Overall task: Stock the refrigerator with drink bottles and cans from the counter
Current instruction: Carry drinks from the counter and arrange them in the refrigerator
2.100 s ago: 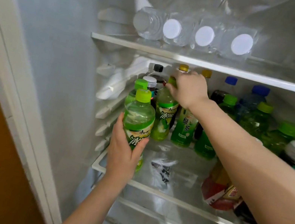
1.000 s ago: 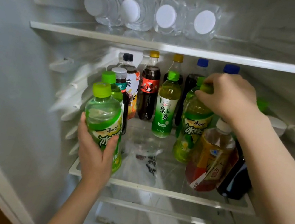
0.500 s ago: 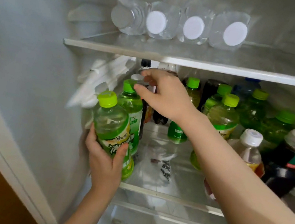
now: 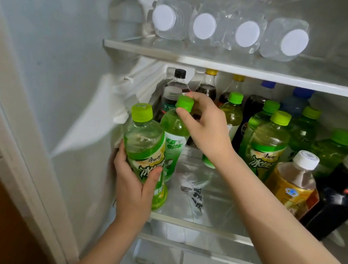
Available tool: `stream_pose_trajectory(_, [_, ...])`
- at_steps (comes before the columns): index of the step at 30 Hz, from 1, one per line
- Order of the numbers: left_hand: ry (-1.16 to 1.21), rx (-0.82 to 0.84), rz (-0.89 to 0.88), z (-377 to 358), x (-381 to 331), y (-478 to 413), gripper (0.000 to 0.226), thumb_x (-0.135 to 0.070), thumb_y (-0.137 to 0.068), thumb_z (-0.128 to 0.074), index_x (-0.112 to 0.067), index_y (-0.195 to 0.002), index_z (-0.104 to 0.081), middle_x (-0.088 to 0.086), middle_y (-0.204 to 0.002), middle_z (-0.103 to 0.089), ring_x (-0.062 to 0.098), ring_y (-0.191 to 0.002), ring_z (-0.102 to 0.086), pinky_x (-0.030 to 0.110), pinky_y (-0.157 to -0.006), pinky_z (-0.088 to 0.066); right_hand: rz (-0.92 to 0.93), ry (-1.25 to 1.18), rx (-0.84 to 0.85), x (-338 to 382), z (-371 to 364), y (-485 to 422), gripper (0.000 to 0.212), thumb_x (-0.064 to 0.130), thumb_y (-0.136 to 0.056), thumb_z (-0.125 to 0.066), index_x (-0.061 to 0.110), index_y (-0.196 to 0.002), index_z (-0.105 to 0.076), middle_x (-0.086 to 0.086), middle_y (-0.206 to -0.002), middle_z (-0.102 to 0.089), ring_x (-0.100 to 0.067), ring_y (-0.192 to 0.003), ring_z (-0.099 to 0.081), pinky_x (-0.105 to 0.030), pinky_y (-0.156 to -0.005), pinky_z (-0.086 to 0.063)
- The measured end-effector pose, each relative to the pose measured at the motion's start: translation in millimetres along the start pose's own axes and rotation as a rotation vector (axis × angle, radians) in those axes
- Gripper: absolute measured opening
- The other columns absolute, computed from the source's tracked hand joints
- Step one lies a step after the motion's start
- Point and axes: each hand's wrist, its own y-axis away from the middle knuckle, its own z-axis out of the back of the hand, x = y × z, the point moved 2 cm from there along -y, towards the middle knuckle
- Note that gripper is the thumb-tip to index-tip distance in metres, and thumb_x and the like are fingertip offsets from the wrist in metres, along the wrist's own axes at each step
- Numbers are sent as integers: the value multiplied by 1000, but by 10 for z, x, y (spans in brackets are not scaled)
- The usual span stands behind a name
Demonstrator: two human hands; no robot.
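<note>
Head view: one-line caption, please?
Left hand holds a green bottle at the shelf front; right hand pinches another bottle's cap.

Both arms are bare up to the frame edge. The left forearm enters at 6 o'clock. The right forearm, larger in view, enters at 4 o'clock. The left hand and right hand are bare too, with slim, uncovered fingers.

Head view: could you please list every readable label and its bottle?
"冰" on the left hand's tilted bottle.
"康师傅" and "冰绿" on the front right green bottle.
"东方" on the grey-capped bottle by the left wall.
Pale-labelled bottle in the right hand, others: too blurred.
</note>
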Motion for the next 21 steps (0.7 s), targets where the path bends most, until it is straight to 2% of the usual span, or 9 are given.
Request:
stream_pose_trajectory(1, [-10, 1, -2, -4, 10, -1, 83, -39, -81, -58, 4, -143, -22, 4, -139, -32, 6, -132, -32, 11, -108, -26, -10, 19, -31, -26, 63, 41, 36, 25, -89, -64, 10, -122, -57, 1, -96, -69, 1, -58, -57, -8, -58, -45])
stream_pose_trajectory(3, [-1, 6, 15, -27, 13, 0, 84, -40, -81, -57, 4, -144, -21, 7, -140, -33, 12, -131, -35, 14, -108, -28, -36, 62, -69, -78, 198, 95, 36, 27, -89, -64, 10, -121, -58, 1, -89, -68, -1, -58, -57, -12, -54, -44])
stream_pose_trajectory(6, [41, 52, 26, -149, -48, 17, 81, -39, -83, -55, -5, -147, -18, 4, -143, -34, 8, -131, -36, 11, -106, -29, -61, 162, -87, -177, 427, 116, 39, 30, -89, -63, 11, -123, -58, -5, -93, -71, -16, -78, -66, -32, -74, -52])
stream_pose_trajectory(9, [79, 71, 19, -199, -64, 40, 76, -40, -84, -53, -22, -147, -14, -2, -147, -30, 6, -135, -33, 13, -109, -26, -51, 226, -100, -244, 524, 117, 42, 31, -89, -63, 10, -126, -57, -9, -95, -71, -23, -83, -67, -40, -78, -54])
stream_pose_trajectory(14, [78, 52, 14, -217, 26, 29, 74, -43, -85, -51, -27, -145, -12, -1, -148, -28, 15, -137, -32, 15, -111, -24, -40, 248, -153, -300, 499, 109, 44, 28, -90, -63, 9, -128, -55, -9, -101, -71, -23, -87, -68, -37, -82, -53])
stream_pose_trajectory(17, [72, 59, 11, -227, 37, 28, 75, -44, -85, -51, -26, -146, -12, 5, -150, -29, 19, -138, -32, 22, -112, -26, -49, 270, -178, -266, 473, 83, 38, 30, -86, -65, 14, -120, -59, -1, -94, -71, -17, -80, -67, -32, -75, -54])
stream_pose_trajectory(19, [76, 67, -5, -236, 17, 19, 74, -44, -86, -51, -28, -146, -11, -1, -151, -28, 14, -139, -30, 19, -112, -25, -94, 309, -149, -231, 486, 1, 32, 31, -81, -65, 18, -111, -62, 1, -83, -69, -18, -73, -64, -29, -68, -53])
stream_pose_trajectory(21, [72, 79, -24, -235, 7, -1, 74, -42, -85, -52, -34, -145, -10, -16, -148, -25, 3, -138, -29, 13, -111, -24, -157, 370, -58, -189, 500, -120, 27, 33, -76, -63, 22, -101, -64, 3, -76, -66, -19, -71, -62, -29, -66, -51])
